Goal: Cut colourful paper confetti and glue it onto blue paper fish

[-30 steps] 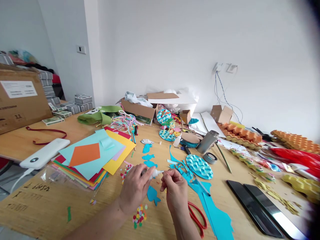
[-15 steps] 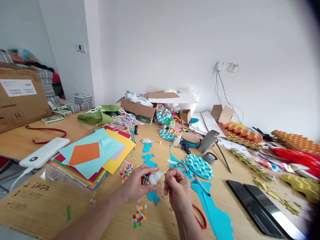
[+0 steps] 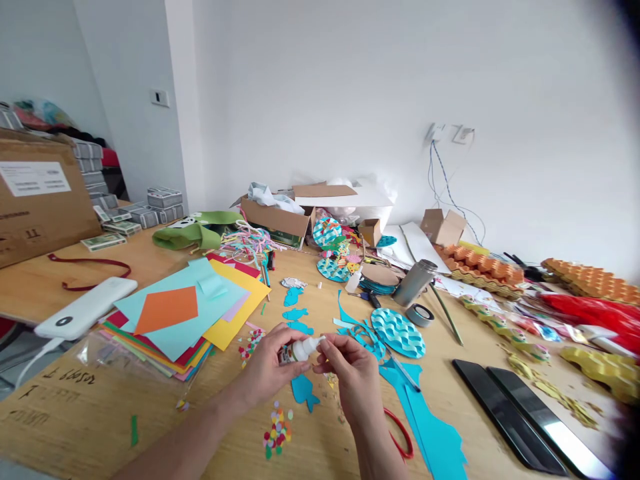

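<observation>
The small white plastic squeeze bottle with a printed label (image 3: pixel 294 352) is held above the tan wooden tabletop (image 3: pixel 90 427), tipped nearly flat, its body grasped between thumb and fingers of the left hand (image 3: pixel 270 368). The right hand (image 3: pixel 353 370) is drawn into a pinch at the nozzle tip; whether anything is gripped there cannot be told. Bottle judged light, rather slick, soft-walled; best taken lightly by the body, since contents could be squeezed out. Below, round multicoloured paper dots (image 3: pixel 277 433) are scattered; a red loop-shaped handle (image 3: pixel 404 435) is partly covered by the right forearm. Flat blue paper fish cut-outs (image 3: pixel 304 390) are partly hidden beneath the left hand and could be spotted by drips. Farther off, a blue-and-white wavy-patterned oval disc (image 3: pixel 399 332) and a grey metal cylindrical flask (image 3: pixel 415 283) are noted, well apart from the hands.
</observation>
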`<state>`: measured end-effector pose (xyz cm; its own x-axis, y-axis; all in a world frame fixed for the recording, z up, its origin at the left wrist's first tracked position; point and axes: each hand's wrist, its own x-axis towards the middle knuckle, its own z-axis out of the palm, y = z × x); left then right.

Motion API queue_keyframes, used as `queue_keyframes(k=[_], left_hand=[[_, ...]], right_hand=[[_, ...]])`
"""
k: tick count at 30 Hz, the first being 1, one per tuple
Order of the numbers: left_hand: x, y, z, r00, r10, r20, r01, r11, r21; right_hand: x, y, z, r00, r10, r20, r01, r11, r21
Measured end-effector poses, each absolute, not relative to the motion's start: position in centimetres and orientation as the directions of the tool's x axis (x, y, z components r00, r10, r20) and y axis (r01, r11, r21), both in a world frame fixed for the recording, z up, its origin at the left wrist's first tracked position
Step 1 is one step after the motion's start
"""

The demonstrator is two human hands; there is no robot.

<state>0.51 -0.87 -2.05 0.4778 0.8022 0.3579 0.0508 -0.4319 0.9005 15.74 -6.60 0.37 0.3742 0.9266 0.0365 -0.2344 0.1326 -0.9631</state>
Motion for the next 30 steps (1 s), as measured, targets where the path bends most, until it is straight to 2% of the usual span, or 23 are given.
queue_keyframes(k=[5,11,19,30], left_hand=[[0.6,-1.1,-2.0,0.442,0.782,0.439,0.108,-0.532,0.840],[0.6,-1.3,-2.1,0.433,0.781,0.449,0.072,-0.527,0.847],[0.5,-1.3,-2.1,0.426,0.762,0.487,0.073,-0.566,0.821],[0.6,-2.1,-2.4,0.381,0.627,0.679,0.199,-0.773,0.602]], right_hand=[[15.7,-6.4,0.1,0.377,0.926,0.035,-0.275,0.148,-0.950],[15.7,-6.4,0.0,0.355,0.934,0.045,-0.329,0.170,-0.929],[15.7,-6.5,0.0,0.355,0.932,0.068,-0.309,0.185,-0.933],[15.0,-6.4,0.1,0.430,0.903,-0.007,-0.420,0.193,-0.887]])
